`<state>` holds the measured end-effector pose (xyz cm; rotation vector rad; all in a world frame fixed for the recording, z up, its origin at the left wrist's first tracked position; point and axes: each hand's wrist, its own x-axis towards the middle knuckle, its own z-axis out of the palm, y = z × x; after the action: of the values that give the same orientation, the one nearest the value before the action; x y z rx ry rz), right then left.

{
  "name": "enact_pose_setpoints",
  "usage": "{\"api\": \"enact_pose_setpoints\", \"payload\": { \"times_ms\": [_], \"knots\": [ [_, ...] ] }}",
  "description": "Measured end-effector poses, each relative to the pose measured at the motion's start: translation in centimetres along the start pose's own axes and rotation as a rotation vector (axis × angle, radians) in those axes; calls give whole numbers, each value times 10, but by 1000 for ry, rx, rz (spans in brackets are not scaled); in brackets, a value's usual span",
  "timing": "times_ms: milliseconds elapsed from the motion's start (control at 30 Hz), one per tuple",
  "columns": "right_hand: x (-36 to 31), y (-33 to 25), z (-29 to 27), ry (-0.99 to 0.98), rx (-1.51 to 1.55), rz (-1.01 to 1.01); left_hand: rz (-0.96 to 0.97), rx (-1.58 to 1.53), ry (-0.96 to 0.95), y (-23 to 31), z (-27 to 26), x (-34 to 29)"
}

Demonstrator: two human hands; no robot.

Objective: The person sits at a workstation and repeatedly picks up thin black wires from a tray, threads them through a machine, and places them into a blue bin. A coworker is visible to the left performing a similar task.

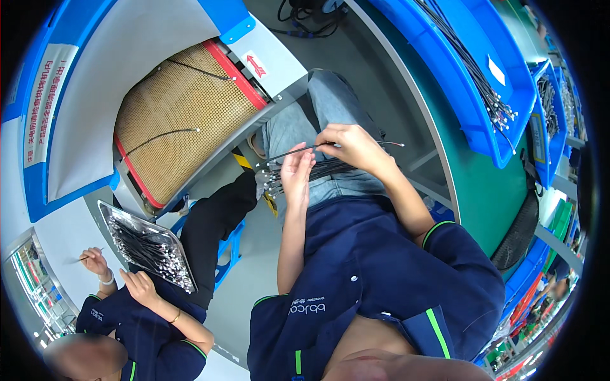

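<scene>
My shirt [406,267] is dark blue with short sleeves [464,254]. Thin green lines [434,230] go around the sleeve ends, and fat green stripes [438,333] mark the collar [416,331]. There's a round white button [354,278] and white letters [307,307]. My jeans [346,105] are pale blue.

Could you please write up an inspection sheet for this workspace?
Surface: lap in blue jeans, under a cable bundle.
Job's things: one thin black cable, held above the bundle.
Clutter: black cords heaped near the top.
Hands: right hand pinches the cable; left hand touches it.
Cables: two visible on the mesh conveyor; more in the blue bin.
Surroundings: co-worker at left with cable-filled tray; green bench at right.
</scene>
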<state>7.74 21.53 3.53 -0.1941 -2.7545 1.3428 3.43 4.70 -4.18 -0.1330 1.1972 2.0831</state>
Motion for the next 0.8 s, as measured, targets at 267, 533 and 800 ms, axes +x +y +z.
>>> {"api": "enact_pose_setpoints", "payload": {
  "times_ms": [267, 533, 800],
  "knots": [
    [2, 0, 9, 9, -50, -24, 52, -114, 63, 0, -1, 3],
    [-6, 10, -11, 53, -186, -5, 167, -136, 170, 12, -29, 9],
    [-15, 18, -23, 108, -101, 75, 250, -157, 230, 23, -52, 13]
  ]
}}
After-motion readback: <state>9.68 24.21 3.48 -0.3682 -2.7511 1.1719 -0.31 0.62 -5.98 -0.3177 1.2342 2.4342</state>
